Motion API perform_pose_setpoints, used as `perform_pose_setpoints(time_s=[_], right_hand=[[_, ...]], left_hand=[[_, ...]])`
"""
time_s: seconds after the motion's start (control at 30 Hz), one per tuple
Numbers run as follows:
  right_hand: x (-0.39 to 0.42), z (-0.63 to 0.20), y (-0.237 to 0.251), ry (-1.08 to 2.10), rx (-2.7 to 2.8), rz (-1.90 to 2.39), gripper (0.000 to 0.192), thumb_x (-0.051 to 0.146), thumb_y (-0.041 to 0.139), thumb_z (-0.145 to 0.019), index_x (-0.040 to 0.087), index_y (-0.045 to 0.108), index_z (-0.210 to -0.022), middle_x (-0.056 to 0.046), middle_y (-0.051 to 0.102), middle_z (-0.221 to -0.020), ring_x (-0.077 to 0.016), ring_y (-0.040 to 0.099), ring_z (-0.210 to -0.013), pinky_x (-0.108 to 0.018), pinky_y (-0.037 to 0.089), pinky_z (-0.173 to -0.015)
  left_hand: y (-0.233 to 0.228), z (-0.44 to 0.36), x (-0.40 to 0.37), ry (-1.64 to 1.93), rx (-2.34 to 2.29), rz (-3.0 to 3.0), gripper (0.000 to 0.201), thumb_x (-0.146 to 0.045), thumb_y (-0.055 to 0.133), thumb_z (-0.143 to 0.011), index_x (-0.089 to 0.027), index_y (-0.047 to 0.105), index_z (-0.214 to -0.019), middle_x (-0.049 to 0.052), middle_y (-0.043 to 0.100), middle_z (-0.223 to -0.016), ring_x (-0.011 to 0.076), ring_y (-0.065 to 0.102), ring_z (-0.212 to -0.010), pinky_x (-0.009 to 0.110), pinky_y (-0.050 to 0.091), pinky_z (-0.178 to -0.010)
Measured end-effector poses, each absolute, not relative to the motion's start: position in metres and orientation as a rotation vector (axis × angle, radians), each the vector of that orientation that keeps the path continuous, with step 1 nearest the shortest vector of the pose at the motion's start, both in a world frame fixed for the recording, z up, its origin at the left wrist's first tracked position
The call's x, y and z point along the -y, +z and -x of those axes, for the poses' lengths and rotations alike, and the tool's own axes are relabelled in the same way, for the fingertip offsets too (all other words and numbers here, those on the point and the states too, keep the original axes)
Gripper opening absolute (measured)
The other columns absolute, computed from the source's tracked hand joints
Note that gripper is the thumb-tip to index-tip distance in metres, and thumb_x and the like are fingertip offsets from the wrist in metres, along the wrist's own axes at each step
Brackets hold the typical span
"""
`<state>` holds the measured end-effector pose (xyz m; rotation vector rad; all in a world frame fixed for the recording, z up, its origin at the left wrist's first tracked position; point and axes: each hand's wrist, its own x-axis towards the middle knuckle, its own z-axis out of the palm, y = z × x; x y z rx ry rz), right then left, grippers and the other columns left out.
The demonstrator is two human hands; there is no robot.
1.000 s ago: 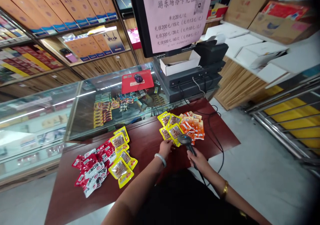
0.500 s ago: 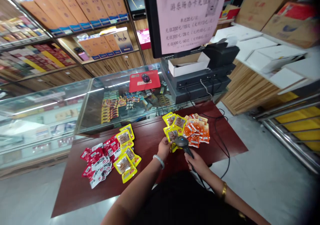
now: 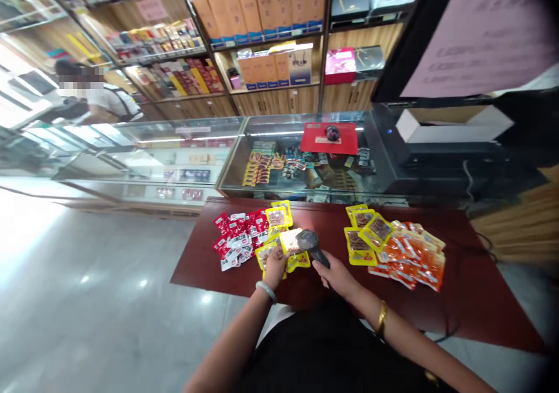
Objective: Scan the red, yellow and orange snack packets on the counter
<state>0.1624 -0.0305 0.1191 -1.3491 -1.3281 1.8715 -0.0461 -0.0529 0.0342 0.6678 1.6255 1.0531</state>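
My left hand (image 3: 276, 266), a pale bangle at its wrist, pinches a yellow snack packet (image 3: 290, 241) over the left-hand yellow packets. Bright light from the barcode scanner (image 3: 308, 240) washes out the packet's face. My right hand (image 3: 338, 275) is wrapped around the scanner's handle, its head close to that packet. Red and white packets (image 3: 236, 240) lie heaped left of my left hand. Farther right, several yellow packets (image 3: 375, 231) overlap beside a pile of orange packets (image 3: 413, 253). All rest on a dark red tabletop (image 3: 323, 224).
A glass display counter (image 3: 236, 174) runs behind the table, with a red mat (image 3: 311, 140) and a mouse (image 3: 332, 133) on top. A monitor (image 3: 404, 43) and an open white box (image 3: 454, 131) stand at right. A person (image 3: 111, 102) is at the far left.
The view has turned left. Both hands have moved from the right-hand yellow packets to the left-hand ones, the scanner still in my right hand. A lit packet now shows at my left fingers.
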Motion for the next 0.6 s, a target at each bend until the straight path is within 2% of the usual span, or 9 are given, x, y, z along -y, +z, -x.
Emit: perform_pose_setpoints(time_s=[0.2, 0.37, 0.5, 0.6], right_hand=[[0.034, -0.121, 0.117, 1.953, 1.384, 1.309, 0.051, 0.056, 0.063, -0.075, 0.019, 0.055, -0.11, 0.01, 0.045, -0.052, -0.0084, 0.039, -0.035, -0.022, 0.031, -0.038], [0.033, -0.116, 0.117, 1.944, 1.381, 1.338, 0.059, 0.057, 0.063, -0.074, 0.017, 0.054, -0.115, 0.01, 0.046, -0.054, -0.0081, 0.04, -0.036, -0.023, 0.031, -0.038], [0.034, -0.128, 0.117, 1.908, 1.31, 1.405, 0.065, 0.057, 0.065, -0.072, 0.017, 0.051, -0.122, 0.011, 0.045, -0.052, -0.0083, 0.039, -0.035, -0.022, 0.031, -0.037], [0.036, -0.145, 0.113, 1.867, 1.238, 1.431, 0.065, 0.058, 0.064, -0.073, 0.017, 0.05, -0.122, 0.012, 0.044, -0.051, -0.0085, 0.039, -0.034, -0.022, 0.031, -0.037]], left_hand=[[0.035, 0.092, 0.064, 1.109, -1.717, -0.571, 0.028, -0.036, 0.068, -0.074, -0.018, 0.056, -0.091, -0.004, 0.06, -0.061, 0.0095, 0.053, -0.045, 0.021, 0.043, -0.047], [0.033, 0.12, 0.051, 1.019, -1.893, -0.527, 0.016, -0.026, 0.06, -0.079, -0.018, 0.052, -0.09, -0.002, 0.06, -0.065, 0.0119, 0.056, -0.051, 0.024, 0.045, -0.051], [0.03, 0.138, 0.042, 0.982, -2.184, -0.748, 0.019, -0.022, 0.062, -0.076, -0.017, 0.052, -0.091, 0.004, 0.063, -0.083, 0.0175, 0.064, -0.075, 0.033, 0.052, -0.072], [0.031, 0.135, 0.033, 0.958, -2.368, -1.033, 0.025, -0.027, 0.063, -0.077, -0.017, 0.054, -0.098, 0.007, 0.062, -0.097, 0.0231, 0.061, -0.098, 0.042, 0.048, -0.091]])
